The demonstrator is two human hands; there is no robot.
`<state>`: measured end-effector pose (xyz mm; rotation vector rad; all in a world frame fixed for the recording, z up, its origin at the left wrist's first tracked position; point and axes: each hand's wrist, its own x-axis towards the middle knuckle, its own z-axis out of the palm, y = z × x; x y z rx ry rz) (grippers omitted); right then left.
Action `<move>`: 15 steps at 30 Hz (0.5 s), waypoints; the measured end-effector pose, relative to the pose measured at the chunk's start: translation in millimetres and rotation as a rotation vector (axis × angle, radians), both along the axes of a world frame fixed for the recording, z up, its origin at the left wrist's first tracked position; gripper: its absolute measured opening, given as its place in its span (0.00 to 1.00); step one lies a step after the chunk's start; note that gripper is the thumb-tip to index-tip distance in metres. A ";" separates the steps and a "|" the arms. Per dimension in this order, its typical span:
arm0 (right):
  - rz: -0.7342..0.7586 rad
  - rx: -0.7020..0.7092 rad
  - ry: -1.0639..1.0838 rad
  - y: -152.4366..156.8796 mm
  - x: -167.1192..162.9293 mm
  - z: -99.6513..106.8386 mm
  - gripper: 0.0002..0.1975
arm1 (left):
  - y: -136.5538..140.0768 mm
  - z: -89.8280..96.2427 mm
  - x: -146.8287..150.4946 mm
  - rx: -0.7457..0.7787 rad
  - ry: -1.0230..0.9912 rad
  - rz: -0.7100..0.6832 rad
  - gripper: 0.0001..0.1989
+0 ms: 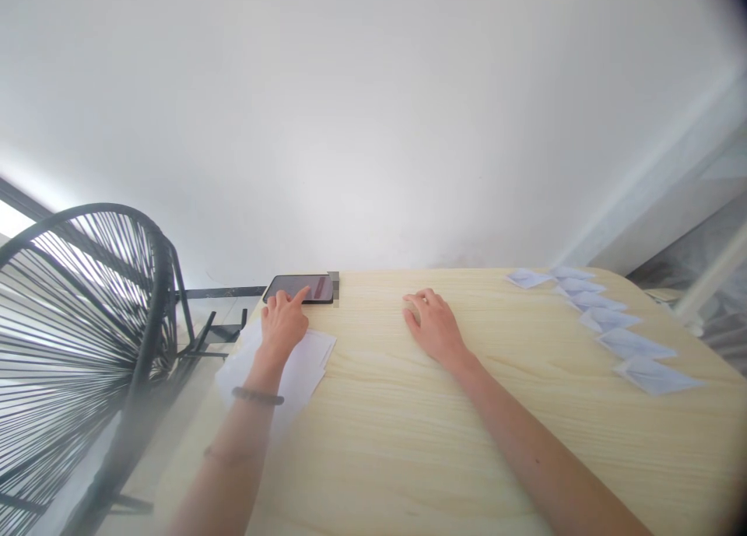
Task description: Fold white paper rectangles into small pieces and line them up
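Observation:
My left hand [284, 320] reaches over a dark smartphone [292, 287] at the far left of the table. Its index finger is stretched out onto the screen, and the other fingers are loosely bent, gripping nothing. White paper sheets [297, 376] lie beneath my left wrist and forearm. My right hand [432, 322] rests on the wooden tabletop near the middle, thumb apart from slightly curved fingers, with nothing seen in it. Several folded white paper pieces [657, 374] with pointed ends lie in an overlapping row along the table's right side.
The light wooden table [373, 458] meets a white wall [373, 131] at its far edge. A black corded chair [87, 326] stands close to the table's left side. A pale upright or ledge [654, 201] is on the right.

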<state>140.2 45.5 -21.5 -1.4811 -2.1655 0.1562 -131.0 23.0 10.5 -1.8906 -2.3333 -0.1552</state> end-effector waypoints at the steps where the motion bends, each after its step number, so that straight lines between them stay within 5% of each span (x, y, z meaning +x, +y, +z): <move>1: 0.000 0.000 0.000 -0.1 0.0 0.1 0.13 | -1.3 0.9 -0.8 -0.003 -0.008 0.000 0.28; 6: 0.007 -0.004 -0.001 -0.8 0.2 -0.1 0.14 | -24.9 18.8 2.7 -0.004 -0.067 -0.034 0.23; 11: 0.007 -0.001 0.001 -1.0 0.6 -0.9 0.14 | -59.3 28.2 16.2 -0.224 -0.009 -0.076 0.30; 15: 0.010 0.000 0.002 -1.5 0.7 -0.9 0.14 | -69.7 29.9 27.8 -0.366 -0.025 -0.024 0.24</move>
